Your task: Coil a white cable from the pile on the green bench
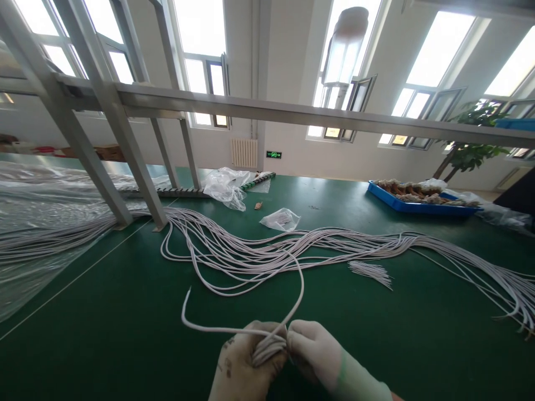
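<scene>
Two gloved hands low in the frame, close together, knuckles nearly touching. Left hand (246,362) clenched round a small coil (267,348) of white wire, several turns bunched in the fist. Right hand (315,351) pinched shut on the same coil from the other side. One loose wire (298,289) rising from the coil in a tall arc toward the heap; one free end (186,303) curling up and left of the hands, clear of the mat.

On the green mat (125,334): one long heap of white wires (259,253), too many to count, running from left edge to right edge beyond the hands. One short cut bundle (371,272) just beside the heap, on the right. Two clear plastic bags: a small one (281,219) near the heap, a larger crumpled one (225,186) farther back. One blue tray (418,203) at far right, filled with brownish parts. One plastic sheet (37,223) spread over the left. One grey metal frame (125,145) standing on the mat, legs beside the wires. One potted plant (472,147) behind the tray.
</scene>
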The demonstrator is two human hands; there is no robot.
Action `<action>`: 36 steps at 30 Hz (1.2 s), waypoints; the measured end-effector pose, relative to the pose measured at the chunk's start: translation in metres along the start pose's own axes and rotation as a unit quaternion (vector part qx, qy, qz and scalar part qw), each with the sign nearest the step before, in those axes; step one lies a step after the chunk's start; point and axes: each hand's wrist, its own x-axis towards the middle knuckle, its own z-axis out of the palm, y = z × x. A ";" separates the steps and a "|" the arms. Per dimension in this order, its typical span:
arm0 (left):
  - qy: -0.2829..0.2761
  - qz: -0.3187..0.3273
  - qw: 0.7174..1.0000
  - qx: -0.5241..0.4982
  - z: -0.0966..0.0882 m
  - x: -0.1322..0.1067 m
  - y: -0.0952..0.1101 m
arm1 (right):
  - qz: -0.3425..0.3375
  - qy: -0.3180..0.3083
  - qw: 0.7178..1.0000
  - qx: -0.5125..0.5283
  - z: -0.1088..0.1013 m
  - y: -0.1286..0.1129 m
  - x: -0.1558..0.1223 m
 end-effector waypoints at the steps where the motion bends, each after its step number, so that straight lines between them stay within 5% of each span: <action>1: 0.002 -0.035 0.998 -0.043 -0.002 0.003 -0.002 | -0.015 -0.009 1.000 0.022 -0.003 -0.002 -0.003; 4: -0.034 -0.099 0.974 -0.199 -0.010 0.009 -0.007 | -0.150 0.034 0.988 -0.026 -0.018 -0.010 -0.013; 7: -0.082 -0.107 0.948 -0.288 -0.013 0.004 -0.004 | -0.292 0.067 0.945 -0.135 -0.030 -0.012 -0.014; 13: -0.099 -0.145 0.939 -0.297 -0.012 -0.011 0.010 | -0.389 0.031 0.893 -0.223 -0.026 -0.014 -0.009; 15: -0.104 -0.128 0.950 -0.267 -0.010 -0.010 0.011 | -0.357 0.036 0.906 -0.225 -0.021 -0.019 -0.011; 19: -0.058 -0.039 0.997 -0.023 -0.004 -0.006 0.010 | -0.067 0.008 0.993 -0.098 -0.011 -0.019 -0.006; 21: -0.033 0.010 0.998 0.052 -0.002 -0.005 0.010 | 0.035 -0.030 0.998 -0.041 -0.009 -0.017 -0.001; 23: -0.023 -0.017 0.999 0.033 -0.003 -0.003 0.009 | 0.044 -0.049 0.998 -0.018 -0.011 -0.016 0.000; 27: -0.043 -0.142 0.972 -0.183 -0.010 0.001 0.004 | -0.115 0.005 0.991 -0.063 -0.025 -0.019 -0.010; 31: -0.083 -0.157 0.944 -0.279 -0.015 -0.002 0.002 | -0.320 0.033 0.901 -0.292 -0.036 -0.017 -0.012; 34: -0.081 -0.147 0.949 -0.267 -0.014 -0.005 0.004 | -0.372 0.019 0.839 -0.398 -0.031 -0.016 -0.010; 36: -0.077 -0.147 0.956 -0.244 -0.012 -0.005 0.006 | -0.362 0.029 0.839 -0.404 -0.024 -0.018 -0.010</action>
